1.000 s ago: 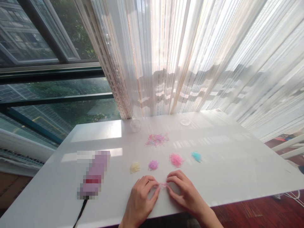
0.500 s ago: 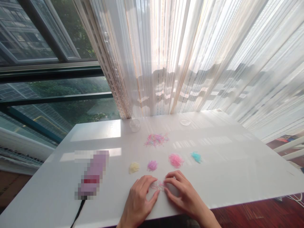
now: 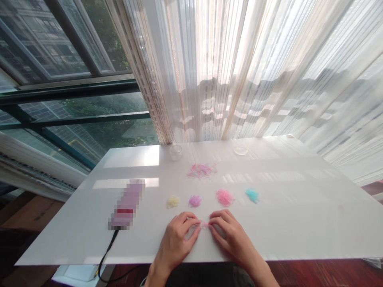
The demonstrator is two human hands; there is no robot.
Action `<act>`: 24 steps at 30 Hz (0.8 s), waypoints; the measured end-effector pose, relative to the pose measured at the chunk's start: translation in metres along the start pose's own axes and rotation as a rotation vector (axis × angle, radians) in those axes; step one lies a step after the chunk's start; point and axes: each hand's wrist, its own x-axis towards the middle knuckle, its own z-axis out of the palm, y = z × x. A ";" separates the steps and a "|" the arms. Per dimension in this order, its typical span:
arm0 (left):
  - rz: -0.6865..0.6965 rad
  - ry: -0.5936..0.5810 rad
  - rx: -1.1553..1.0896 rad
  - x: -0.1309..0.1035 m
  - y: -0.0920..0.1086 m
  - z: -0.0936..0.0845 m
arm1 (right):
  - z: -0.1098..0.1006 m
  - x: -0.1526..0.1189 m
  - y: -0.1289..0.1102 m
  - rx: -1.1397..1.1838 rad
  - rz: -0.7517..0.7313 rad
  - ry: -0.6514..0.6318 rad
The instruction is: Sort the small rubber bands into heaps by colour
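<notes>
Both my hands work close to the table's front edge, fingertips facing each other. Between them lie a few thin pink strands (image 3: 204,225), too small to make out singly. My left hand (image 3: 179,237) has thumb and fingers pinched together at the strands' left end. On the other side, my right hand (image 3: 229,235) pinches at their right end. Just beyond the hands sit small piles of similar strands: a yellow pile (image 3: 172,201), a purple pile (image 3: 195,200), a pink pile (image 3: 225,197) and a turquoise pile (image 3: 252,195). Farther back is a mixed-colour pile (image 3: 202,170).
A clear round container (image 3: 176,152) and a clear lid (image 3: 241,150) stand at the back of the white table (image 3: 299,215). To the left lies a blurred purple object (image 3: 128,205) with a black cord (image 3: 104,255). Curtains (image 3: 227,79) hang behind.
The fingers of both hands have closed from a looser spread to pinches around the pink strands. My view has shifted a little, showing more of the table's front edge.
</notes>
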 end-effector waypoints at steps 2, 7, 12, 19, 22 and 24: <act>-0.010 0.004 -0.009 0.000 0.000 0.000 | 0.001 0.000 0.001 0.002 0.002 0.016; -0.006 0.009 -0.008 -0.001 0.001 -0.001 | 0.001 -0.001 0.000 0.006 0.016 0.041; -0.008 0.018 0.006 -0.001 0.002 0.002 | -0.001 -0.001 -0.003 -0.008 0.015 -0.002; 0.010 0.046 0.069 -0.002 -0.001 0.011 | 0.000 -0.001 -0.004 -0.015 0.018 -0.025; 0.033 0.043 0.067 -0.004 -0.006 0.013 | 0.001 -0.001 -0.002 -0.008 0.023 -0.012; 0.038 0.041 0.053 -0.005 -0.008 0.013 | 0.001 -0.001 -0.001 -0.003 0.025 -0.001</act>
